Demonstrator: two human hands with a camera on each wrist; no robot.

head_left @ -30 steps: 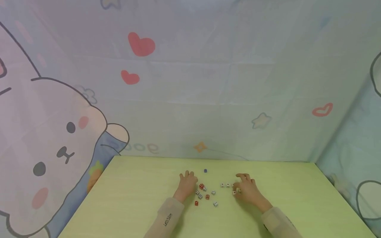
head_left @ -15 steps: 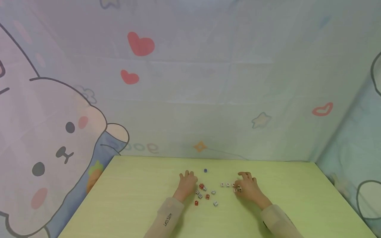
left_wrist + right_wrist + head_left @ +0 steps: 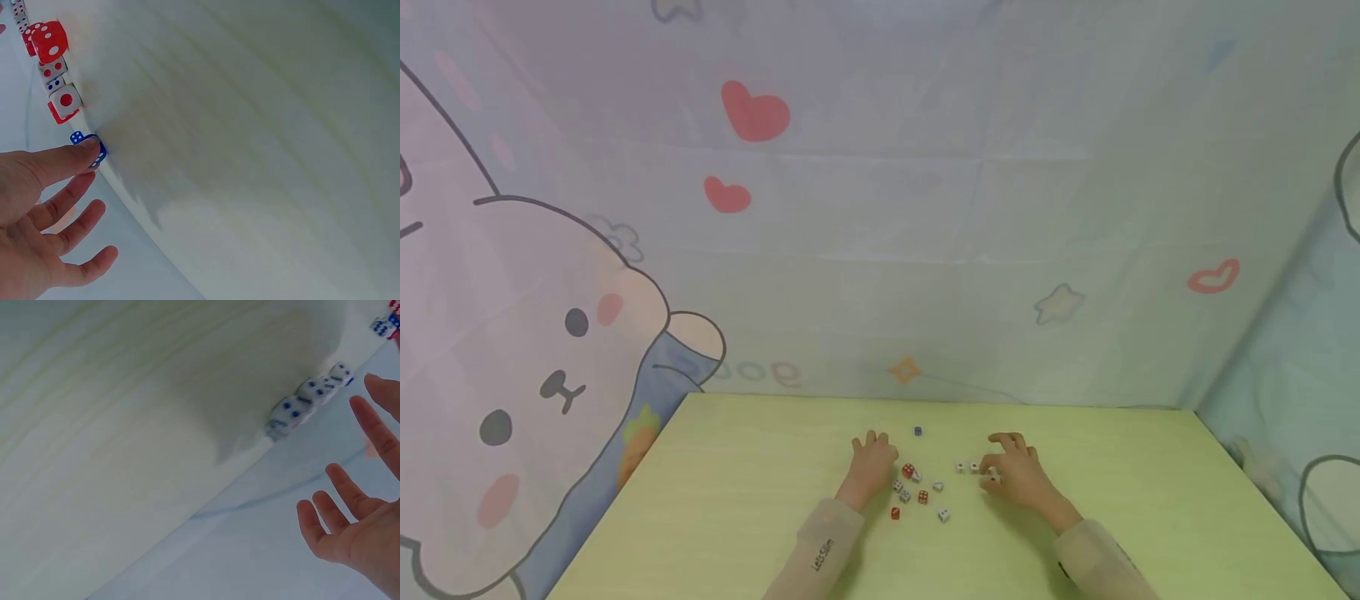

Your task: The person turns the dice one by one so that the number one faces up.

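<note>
Left grip pinches a blue die; right grip, fingers parted, by white dice; lone die toward the desk's far edge!

Three red dice and at least seven white dice lay on one surface; two blue dice showed, one of them toward the far edge.

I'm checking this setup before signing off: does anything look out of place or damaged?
One thing stands out mildly: a blue die sits alone toward the back of the table, apart from the loose scatter of red and white dice. No damage shows, though small chips would be hard to see.
</note>
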